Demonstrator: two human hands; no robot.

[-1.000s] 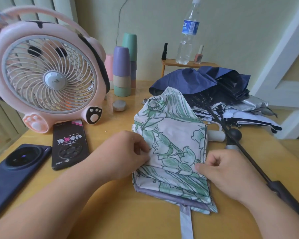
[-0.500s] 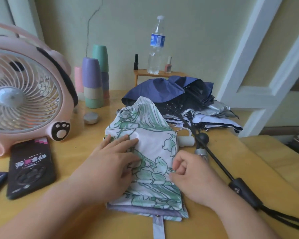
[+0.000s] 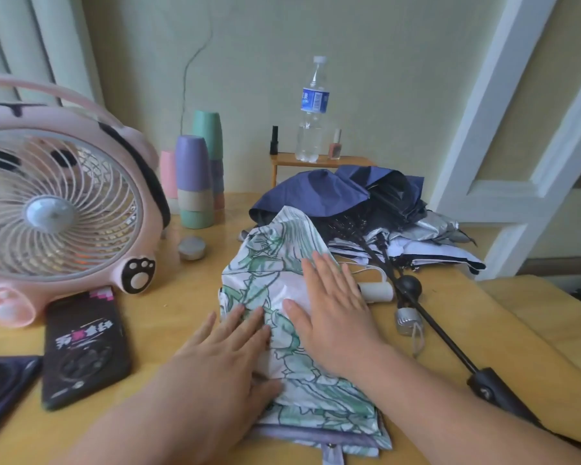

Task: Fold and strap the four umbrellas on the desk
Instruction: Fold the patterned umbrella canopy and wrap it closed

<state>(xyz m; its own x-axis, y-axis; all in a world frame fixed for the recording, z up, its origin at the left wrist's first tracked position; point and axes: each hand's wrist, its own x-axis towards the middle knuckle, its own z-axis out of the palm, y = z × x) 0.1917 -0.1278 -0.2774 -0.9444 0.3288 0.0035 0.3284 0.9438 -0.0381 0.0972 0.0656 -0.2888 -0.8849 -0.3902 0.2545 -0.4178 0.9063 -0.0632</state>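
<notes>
A white umbrella with a green leaf print [image 3: 275,263] lies flat on the desk [image 3: 168,317] in front of me, its strap [image 3: 332,457] hanging off the near edge. My left hand [image 3: 222,360] lies flat on the canopy's left side with fingers straight. My right hand [image 3: 332,313] presses flat on the canopy's middle and right. Behind it lie a navy umbrella [image 3: 319,191] and a silver and white umbrella [image 3: 426,243] in a loose heap. A black umbrella shaft [image 3: 440,330] with handle [image 3: 498,396] runs diagonally to the right.
A pink fan [image 3: 54,209] stands at the left, with a black phone [image 3: 84,344] and a dark phone [image 3: 0,384] in front. Stacked cups [image 3: 198,182] and a small round lid [image 3: 191,247] sit behind. A water bottle [image 3: 311,112] stands on a small shelf [image 3: 319,160].
Both hands have gone from curled, pinching the printed canopy's folds, to lying flat on it. My right hand slid up and left over the fabric. The view has shifted.
</notes>
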